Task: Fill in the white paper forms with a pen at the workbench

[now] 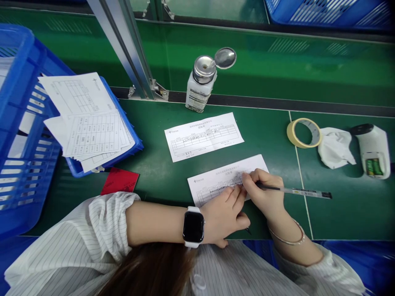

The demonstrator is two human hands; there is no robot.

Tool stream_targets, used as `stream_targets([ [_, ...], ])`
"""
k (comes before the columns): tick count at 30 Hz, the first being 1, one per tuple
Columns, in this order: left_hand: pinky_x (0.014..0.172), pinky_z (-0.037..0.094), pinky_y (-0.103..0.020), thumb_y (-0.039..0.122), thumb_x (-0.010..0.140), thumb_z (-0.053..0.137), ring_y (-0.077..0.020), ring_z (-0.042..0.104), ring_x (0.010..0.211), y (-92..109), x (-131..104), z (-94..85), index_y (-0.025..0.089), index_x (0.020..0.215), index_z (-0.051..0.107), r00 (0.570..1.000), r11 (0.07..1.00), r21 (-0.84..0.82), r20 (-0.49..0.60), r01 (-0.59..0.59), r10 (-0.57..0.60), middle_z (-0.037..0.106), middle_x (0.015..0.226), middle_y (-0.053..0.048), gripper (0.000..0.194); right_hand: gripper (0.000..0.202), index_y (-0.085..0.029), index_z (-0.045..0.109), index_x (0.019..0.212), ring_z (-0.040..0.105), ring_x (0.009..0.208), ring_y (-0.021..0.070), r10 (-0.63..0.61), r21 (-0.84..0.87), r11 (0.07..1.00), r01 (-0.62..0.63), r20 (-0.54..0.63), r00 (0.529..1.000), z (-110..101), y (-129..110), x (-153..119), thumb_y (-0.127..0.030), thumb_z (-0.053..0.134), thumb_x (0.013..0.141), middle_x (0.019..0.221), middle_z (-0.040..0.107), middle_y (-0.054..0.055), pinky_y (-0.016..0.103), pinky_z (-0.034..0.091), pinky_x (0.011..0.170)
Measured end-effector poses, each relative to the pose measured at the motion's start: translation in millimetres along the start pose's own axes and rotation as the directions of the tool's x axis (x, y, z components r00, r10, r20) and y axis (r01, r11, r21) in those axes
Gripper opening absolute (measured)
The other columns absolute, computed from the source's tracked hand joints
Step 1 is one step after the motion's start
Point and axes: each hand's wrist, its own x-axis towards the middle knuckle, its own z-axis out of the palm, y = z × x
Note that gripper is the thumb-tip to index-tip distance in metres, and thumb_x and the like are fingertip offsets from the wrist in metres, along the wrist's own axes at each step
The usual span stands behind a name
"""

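A white printed form [203, 186] with handwriting lies slightly tilted on the green table. My right hand [267, 193] grips a clear pen with a black end [305, 192], its writing end down at the form's table. Across the form's lower edge rests my left hand [224, 213], fingers curled. A small black pointed piece [248, 231] sticks out below its thumb; the rest of that piece is hidden. Above lies a second filled-in form [203, 136], touched by neither hand.
Stacked papers [92, 131] lie on a blue tray [135, 146] beside a blue basket [18, 102]. Nearby is a red card [120, 181]. A pump bottle [197, 92] stands at the back. Tape [290, 133], crumpled tissue [335, 148] and a white device [379, 144] sit at right.
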Motion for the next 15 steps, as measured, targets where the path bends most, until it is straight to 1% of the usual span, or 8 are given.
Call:
stream_targets([
  [6, 0.100, 0.015, -0.046, 0.062, 0.051, 0.070, -0.0406, 0.032, 0.126, 0.8, -0.2, 0.0, 0.016, 0.097, 0.050, 1.000, 1.000, 0.008, -0.006, -0.005, 0.005, 0.038, 0.134, -0.026, 0.068, 0.038, -0.019, 0.033, 0.048, 0.032, 0.042, 0.0061, 0.022, -0.003, 1.000, -0.022, -0.022, 1.000, 0.2, 2.6, 0.2, -0.026, 0.059, 0.075, 0.042, 0.036, -0.006, 0.023, 0.029, 0.043],
  [10, 0.100, 0.015, -0.047, 0.062, 0.050, 0.070, -0.0414, 0.033, 0.125, 0.9, -0.3, 0.4, 0.016, 0.097, 0.050, 1.000, 1.000, 0.006, -0.007, -0.006, 0.006, 0.039, 0.133, -0.027, 0.069, 0.039, -0.019, 0.031, 0.048, 0.029, 0.042, 0.0058, 0.014, -0.010, 1.000, -0.014, -0.003, 1.000, 0.1, 1.9, 0.4, -0.024, 0.058, 0.075, 0.042, 0.033, -0.006, 0.023, 0.027, 0.042],
  [15, 0.100, 0.014, -0.046, 0.061, 0.051, 0.070, -0.0400, 0.033, 0.126, 0.4, -0.2, 0.6, 0.016, 0.096, 0.050, 1.000, 1.000, 0.003, -0.006, -0.006, 0.006, 0.038, 0.134, -0.027, 0.068, 0.038, -0.019, 0.031, 0.048, 0.029, 0.042, 0.0061, 0.018, 0.016, 1.000, -0.018, -0.020, 1.000, -0.3, 1.5, -0.2, -0.022, 0.059, 0.074, 0.043, 0.033, -0.006, 0.023, 0.027, 0.042],
])
